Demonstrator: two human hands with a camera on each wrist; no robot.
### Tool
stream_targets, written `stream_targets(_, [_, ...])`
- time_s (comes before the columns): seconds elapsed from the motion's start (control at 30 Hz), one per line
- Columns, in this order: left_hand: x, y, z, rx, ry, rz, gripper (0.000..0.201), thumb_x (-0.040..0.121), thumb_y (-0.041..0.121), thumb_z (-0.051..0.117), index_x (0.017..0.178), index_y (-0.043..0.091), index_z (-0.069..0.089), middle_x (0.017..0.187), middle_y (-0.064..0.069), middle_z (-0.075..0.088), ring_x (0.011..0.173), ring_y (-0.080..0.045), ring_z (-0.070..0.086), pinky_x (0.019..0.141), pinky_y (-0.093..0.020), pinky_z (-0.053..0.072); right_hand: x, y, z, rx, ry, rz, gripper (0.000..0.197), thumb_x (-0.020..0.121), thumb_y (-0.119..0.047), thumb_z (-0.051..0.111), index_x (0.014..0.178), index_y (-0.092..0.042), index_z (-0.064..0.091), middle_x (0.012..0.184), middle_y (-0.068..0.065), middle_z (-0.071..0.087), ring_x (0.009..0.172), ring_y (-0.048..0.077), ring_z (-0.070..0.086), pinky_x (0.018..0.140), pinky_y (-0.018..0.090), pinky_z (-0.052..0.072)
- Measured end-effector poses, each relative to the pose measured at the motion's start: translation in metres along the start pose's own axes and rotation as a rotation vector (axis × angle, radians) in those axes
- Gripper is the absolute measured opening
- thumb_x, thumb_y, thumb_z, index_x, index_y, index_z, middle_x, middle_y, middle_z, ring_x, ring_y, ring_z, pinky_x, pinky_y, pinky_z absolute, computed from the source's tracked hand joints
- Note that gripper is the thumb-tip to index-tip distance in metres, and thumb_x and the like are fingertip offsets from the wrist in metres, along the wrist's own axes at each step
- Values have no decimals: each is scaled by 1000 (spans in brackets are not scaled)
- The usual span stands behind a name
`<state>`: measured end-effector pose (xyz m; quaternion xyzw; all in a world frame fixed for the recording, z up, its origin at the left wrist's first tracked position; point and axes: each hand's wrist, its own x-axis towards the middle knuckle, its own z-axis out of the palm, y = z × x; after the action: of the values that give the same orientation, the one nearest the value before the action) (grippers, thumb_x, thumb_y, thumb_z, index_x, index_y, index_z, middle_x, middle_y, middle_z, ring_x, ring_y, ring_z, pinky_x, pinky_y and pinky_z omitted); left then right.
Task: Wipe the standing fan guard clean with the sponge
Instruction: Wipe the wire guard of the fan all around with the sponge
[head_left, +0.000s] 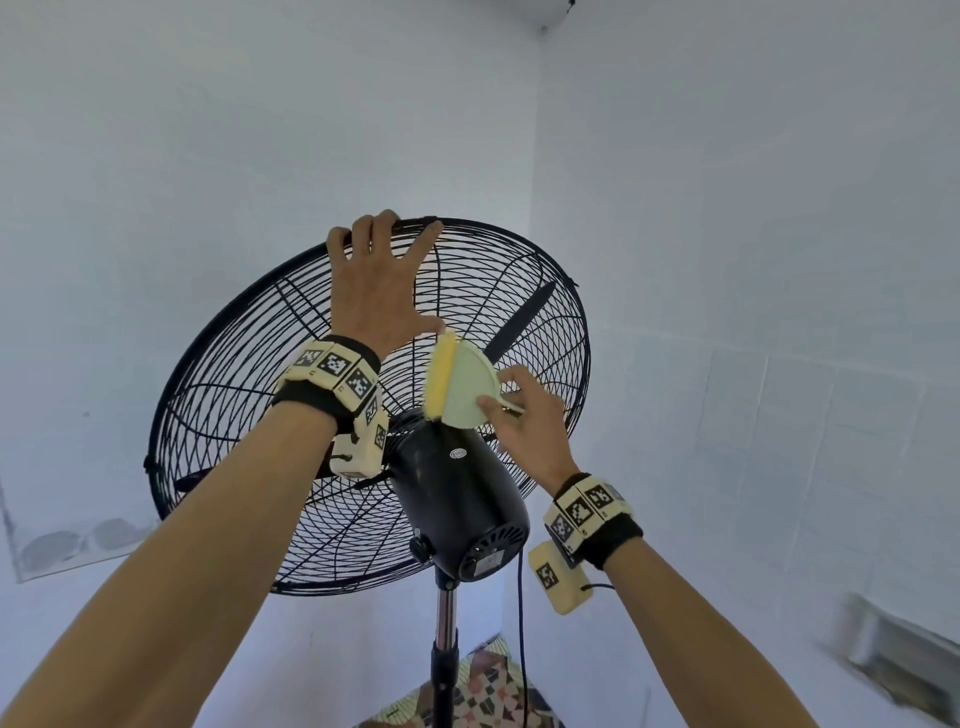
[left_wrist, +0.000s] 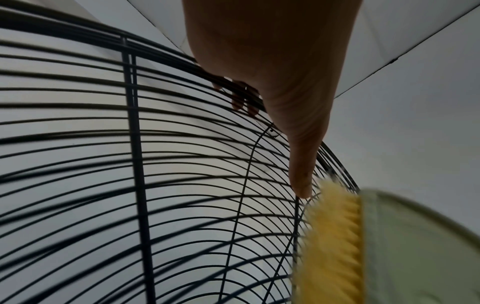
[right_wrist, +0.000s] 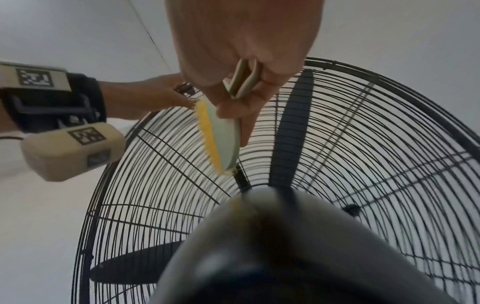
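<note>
- Two hands work: left hand (head_left: 375, 291) hooks curled fingers over the fan guard (head_left: 249, 364) top rim.
- Right hand (head_left: 524, 415) pinches the sponge (head_left: 457, 384), yellow side against the wires.

Floor (head_left: 483, 691): only a small patch visible at bottom, patterned multicolour tiles. Fan stand pole (head_left: 444, 649) rises from it, base out of view. 1 black cord (head_left: 521, 649) hangs down toward it.

The fan guard (head_left: 249, 395) is a round black wire cage, tilted upward on its stand. The sponge (head_left: 457, 384), a pale green half-round holder with a yellow scrubbing edge, stands on edge, yellow side against the rear wires above the motor housing.
</note>
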<state>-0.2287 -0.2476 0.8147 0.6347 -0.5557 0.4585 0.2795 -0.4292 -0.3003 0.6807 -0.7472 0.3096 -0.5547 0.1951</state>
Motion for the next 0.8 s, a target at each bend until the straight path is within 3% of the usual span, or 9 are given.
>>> stream_targets(0.1, [-1, 0, -1, -9, -2, 5, 118, 60, 72, 84, 158, 32, 31, 150, -17, 38, 135, -39, 37, 113, -59, 26, 12, -1, -5, -84, 134, 88, 17, 96, -18, 66, 110, -19, 55, 104, 15, 73, 76, 24, 71, 54, 42, 61])
stream_targets(0.2, [-2, -4, -2, -2, -22, 5, 119, 61, 71, 84, 159, 33, 29, 151, -16, 36, 136, -38, 36, 114, -57, 25, 11, 2, -15, -168, 266, 237, 19, 95, -16, 61, 114, -16, 56, 106, 12, 69, 79, 17, 61, 67, 42, 60])
stream_targets(0.27, [-2, -5, -2, -2, -22, 9, 119, 61, 72, 84, 160, 33, 28, 152, -16, 36, 137, -38, 35, 114, -58, 24, 6, -7, -13, -54, 197, 178, 19, 97, -13, 63, 114, -15, 56, 108, 11, 67, 74, 13, 63, 56, 43, 62])
stream_targets(0.37, [-1, -1, -2, -15, -32, 20, 122, 60, 72, 84, 160, 31, 28, 152, -18, 35, 137, -39, 34, 114, -58, 23, 3, -20, 0, -13, 29, 27, 17, 99, -15, 65, 113, -18, 56, 113, 15, 68, 93, 24, 73, 47, 38, 61])
stream_targets(0.43, [0, -1, -3, -11, -53, 20, 124, 58, 66, 88, 160, 32, 26, 153, -17, 33, 139, -39, 33, 115, -58, 23, 6, -17, 2, -106, 93, 29, 18, 98, -16, 64, 115, -16, 56, 113, 18, 70, 95, 29, 73, 52, 41, 63])
stream_targets(0.53, [1, -5, -4, 2, -91, 7, 127, 58, 62, 90, 161, 34, 23, 155, -16, 30, 141, -38, 30, 117, -58, 22, 9, -6, -7, -204, 249, 174, 22, 97, -15, 62, 117, -12, 55, 100, 14, 67, 90, 34, 72, 65, 48, 64])
stream_targets(0.6, [1, -6, -3, 1, -88, 8, 127, 58, 62, 90, 161, 34, 22, 155, -15, 30, 141, -38, 29, 117, -57, 22, 9, -7, -9, -169, 228, 134, 20, 96, -14, 62, 116, -12, 57, 103, 13, 70, 88, 27, 71, 62, 42, 64])
stream_targets(0.7, [1, -3, -1, -4, -53, 23, 126, 57, 66, 89, 160, 33, 25, 152, -16, 32, 139, -38, 31, 116, -58, 22, 6, -21, -4, -169, 60, -72, 19, 98, -16, 63, 116, -14, 59, 111, 13, 74, 92, 24, 73, 57, 18, 58])
stream_targets(0.8, [1, -2, -1, -8, -58, 19, 126, 56, 63, 90, 160, 33, 26, 152, -16, 32, 140, -38, 31, 116, -58, 22, 8, -12, -1, -228, 87, -42, 17, 99, -17, 61, 115, -16, 56, 107, 18, 75, 87, 34, 74, 54, 19, 54])
